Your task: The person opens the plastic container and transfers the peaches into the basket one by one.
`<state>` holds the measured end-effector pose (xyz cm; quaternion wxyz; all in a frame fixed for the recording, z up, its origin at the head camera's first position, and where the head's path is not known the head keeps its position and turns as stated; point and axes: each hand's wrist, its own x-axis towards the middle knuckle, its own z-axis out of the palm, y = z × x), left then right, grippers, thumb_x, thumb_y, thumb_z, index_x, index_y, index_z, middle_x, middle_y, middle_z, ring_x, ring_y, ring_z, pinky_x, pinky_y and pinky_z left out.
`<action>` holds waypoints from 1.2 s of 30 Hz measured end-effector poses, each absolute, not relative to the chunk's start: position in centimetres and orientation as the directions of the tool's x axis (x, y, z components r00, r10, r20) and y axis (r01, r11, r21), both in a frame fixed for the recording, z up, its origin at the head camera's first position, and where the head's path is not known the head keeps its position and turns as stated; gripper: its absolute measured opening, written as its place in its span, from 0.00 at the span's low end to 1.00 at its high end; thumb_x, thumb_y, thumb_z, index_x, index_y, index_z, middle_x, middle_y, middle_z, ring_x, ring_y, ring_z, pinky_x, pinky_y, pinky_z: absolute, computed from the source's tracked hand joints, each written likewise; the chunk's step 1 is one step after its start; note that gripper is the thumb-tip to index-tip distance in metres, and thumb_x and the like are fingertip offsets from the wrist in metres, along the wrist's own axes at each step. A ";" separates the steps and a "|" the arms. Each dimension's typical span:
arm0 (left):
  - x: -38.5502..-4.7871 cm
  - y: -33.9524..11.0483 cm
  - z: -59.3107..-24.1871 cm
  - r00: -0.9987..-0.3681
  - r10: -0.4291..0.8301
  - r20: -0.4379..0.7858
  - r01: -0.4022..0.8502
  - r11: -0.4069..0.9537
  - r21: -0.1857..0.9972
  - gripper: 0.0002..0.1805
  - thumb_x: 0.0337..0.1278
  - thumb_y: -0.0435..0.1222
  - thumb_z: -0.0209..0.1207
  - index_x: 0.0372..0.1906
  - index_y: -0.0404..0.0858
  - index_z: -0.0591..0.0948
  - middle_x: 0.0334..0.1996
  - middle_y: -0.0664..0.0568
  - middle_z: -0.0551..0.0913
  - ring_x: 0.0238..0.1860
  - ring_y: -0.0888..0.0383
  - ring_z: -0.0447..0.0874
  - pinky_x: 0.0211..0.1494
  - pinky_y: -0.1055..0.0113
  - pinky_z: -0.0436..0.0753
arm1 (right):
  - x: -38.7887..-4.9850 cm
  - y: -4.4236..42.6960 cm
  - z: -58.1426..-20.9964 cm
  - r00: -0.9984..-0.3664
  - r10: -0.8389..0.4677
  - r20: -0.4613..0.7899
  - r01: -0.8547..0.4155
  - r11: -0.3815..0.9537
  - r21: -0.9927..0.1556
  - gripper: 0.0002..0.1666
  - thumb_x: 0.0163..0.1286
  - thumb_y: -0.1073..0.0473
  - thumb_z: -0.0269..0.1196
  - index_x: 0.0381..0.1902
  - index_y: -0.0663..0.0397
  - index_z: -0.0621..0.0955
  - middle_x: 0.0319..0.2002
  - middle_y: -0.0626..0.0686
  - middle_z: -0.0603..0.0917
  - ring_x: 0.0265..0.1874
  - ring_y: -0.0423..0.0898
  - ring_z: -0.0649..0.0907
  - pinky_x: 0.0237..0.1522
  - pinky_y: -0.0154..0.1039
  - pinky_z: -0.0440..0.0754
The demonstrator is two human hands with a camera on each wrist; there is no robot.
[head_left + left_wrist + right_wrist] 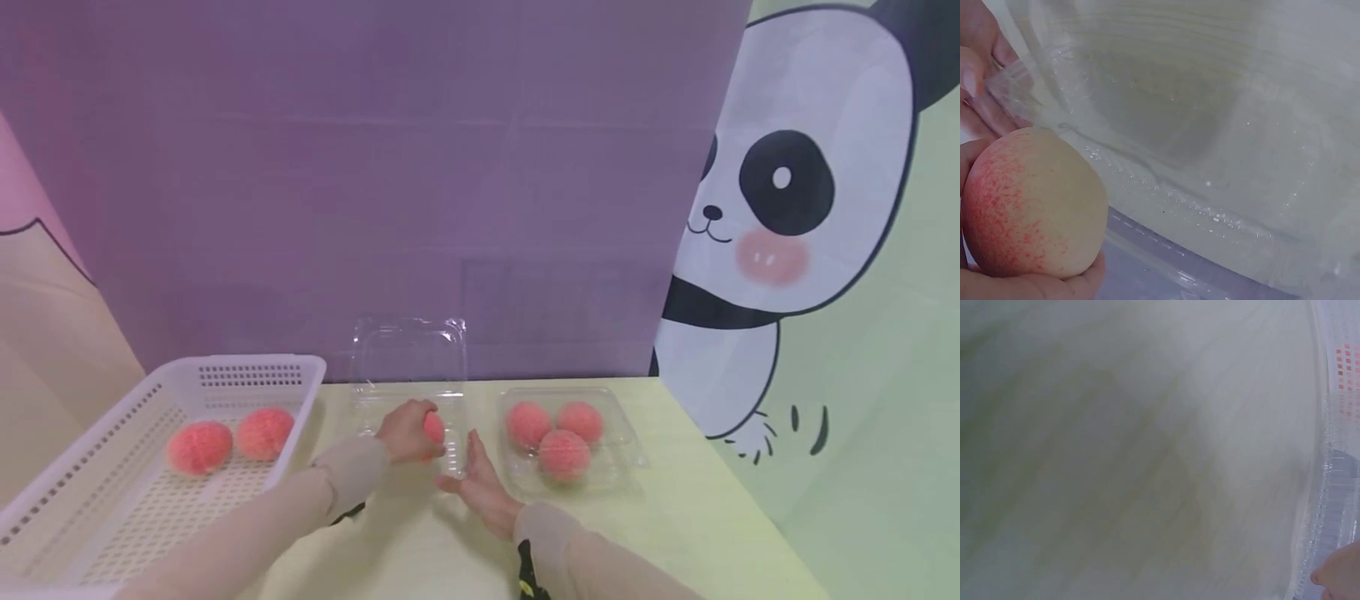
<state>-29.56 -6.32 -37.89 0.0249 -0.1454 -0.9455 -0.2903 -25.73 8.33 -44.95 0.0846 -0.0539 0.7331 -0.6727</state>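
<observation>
In the head view my left hand grips a pink peach over an open clear plastic clamshell box. The left wrist view shows this peach close up, pale cream with a red speckled side, fingers and thumb around it. Behind the peach lies the bare inside of the box. My right hand is at the box's right front corner, fingers extended and thumb apart. In the right wrist view, the box's edge runs down the right side, with a fingertip at the bottom.
On the left stands a white perforated basket with two peaches. To the right, a second clear clamshell box holds three peaches. The open lid stands up before a purple backdrop at the table's far edge.
</observation>
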 end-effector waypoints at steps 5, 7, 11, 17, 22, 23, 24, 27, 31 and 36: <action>-28.3 -6.8 -37.0 -0.963 0.251 0.100 0.263 0.779 0.569 0.39 0.29 0.37 0.72 0.56 0.32 0.73 0.46 0.41 0.79 0.43 0.48 0.78 0.48 0.53 0.79 | -25.6 8.4 -45.2 -0.980 -0.188 -0.063 0.042 0.113 -0.993 0.60 0.53 0.62 0.64 0.71 0.58 0.37 0.72 0.63 0.39 0.70 0.60 0.42 0.68 0.59 0.39; -28.0 -7.2 -36.6 -0.966 0.245 0.084 0.247 0.774 0.583 0.39 0.30 0.37 0.72 0.57 0.32 0.72 0.47 0.41 0.78 0.43 0.48 0.78 0.48 0.53 0.79 | -25.6 8.4 -45.3 -0.980 -0.188 -0.068 0.046 0.123 -0.991 0.60 0.54 0.62 0.64 0.71 0.56 0.37 0.72 0.62 0.38 0.70 0.60 0.42 0.68 0.59 0.39; -27.3 -8.1 -35.5 -0.970 0.232 0.073 0.230 0.775 0.589 0.39 0.31 0.37 0.71 0.58 0.34 0.71 0.47 0.42 0.77 0.42 0.50 0.78 0.47 0.53 0.80 | -25.7 8.4 -45.3 -0.978 -0.199 -0.058 0.036 0.113 -0.993 0.59 0.56 0.61 0.64 0.71 0.56 0.36 0.72 0.62 0.37 0.70 0.60 0.42 0.68 0.59 0.40; -26.1 -9.6 -34.0 -0.963 0.254 0.084 0.255 0.779 0.573 0.39 0.32 0.37 0.71 0.58 0.35 0.71 0.51 0.42 0.76 0.45 0.49 0.77 0.49 0.51 0.78 | -25.9 8.2 -44.9 -0.977 -0.204 -0.054 0.034 0.099 -0.994 0.59 0.56 0.62 0.64 0.71 0.57 0.37 0.72 0.62 0.37 0.70 0.60 0.42 0.69 0.58 0.40; -25.0 -11.3 -33.2 -0.960 0.264 0.090 0.270 0.799 0.537 0.38 0.34 0.39 0.70 0.58 0.36 0.72 0.56 0.43 0.74 0.53 0.46 0.74 0.54 0.48 0.75 | -25.9 8.2 -44.9 -0.977 -0.208 -0.053 0.035 0.092 -0.995 0.59 0.55 0.63 0.64 0.71 0.58 0.36 0.72 0.62 0.37 0.70 0.60 0.41 0.68 0.58 0.39; -24.8 -11.6 -33.0 -0.960 0.266 0.092 0.273 0.800 0.534 0.37 0.34 0.38 0.70 0.58 0.36 0.72 0.56 0.42 0.74 0.54 0.45 0.74 0.54 0.47 0.75 | -25.8 8.2 -44.9 -0.976 -0.209 -0.053 0.035 0.091 -0.995 0.59 0.55 0.63 0.63 0.71 0.58 0.36 0.72 0.62 0.37 0.70 0.60 0.41 0.68 0.58 0.39; -24.7 -12.0 -32.9 -0.960 0.265 0.094 0.274 0.800 0.533 0.37 0.34 0.38 0.70 0.57 0.35 0.72 0.56 0.42 0.74 0.54 0.45 0.73 0.54 0.48 0.75 | -25.8 8.3 -44.9 -0.976 -0.210 -0.053 0.035 0.089 -0.995 0.59 0.55 0.63 0.64 0.71 0.59 0.36 0.72 0.62 0.37 0.70 0.60 0.41 0.69 0.58 0.39; -24.4 -13.2 -32.3 -0.960 0.262 0.097 0.273 0.805 0.527 0.36 0.35 0.39 0.69 0.57 0.35 0.73 0.56 0.41 0.74 0.53 0.45 0.74 0.53 0.48 0.75 | -25.7 8.4 -44.9 -0.976 -0.210 -0.054 0.035 0.089 -0.995 0.60 0.55 0.63 0.64 0.71 0.58 0.36 0.72 0.62 0.37 0.70 0.60 0.41 0.68 0.58 0.39; -24.2 -15.0 -31.7 -0.960 0.258 0.105 0.274 0.804 0.527 0.37 0.35 0.39 0.69 0.57 0.33 0.72 0.56 0.39 0.74 0.51 0.45 0.74 0.51 0.49 0.77 | -25.7 8.4 -44.9 -0.977 -0.208 -0.050 0.031 0.093 -0.995 0.60 0.54 0.63 0.64 0.71 0.57 0.36 0.72 0.61 0.37 0.70 0.60 0.41 0.68 0.58 0.39; -24.1 -17.2 -30.8 -0.967 0.246 0.068 0.243 0.799 0.551 0.38 0.36 0.39 0.69 0.59 0.33 0.70 0.51 0.40 0.77 0.43 0.50 0.77 0.43 0.56 0.80 | -25.8 8.4 -45.0 -0.979 -0.200 -0.050 0.029 0.106 -0.994 0.60 0.54 0.63 0.64 0.71 0.58 0.36 0.72 0.62 0.37 0.70 0.60 0.42 0.68 0.58 0.40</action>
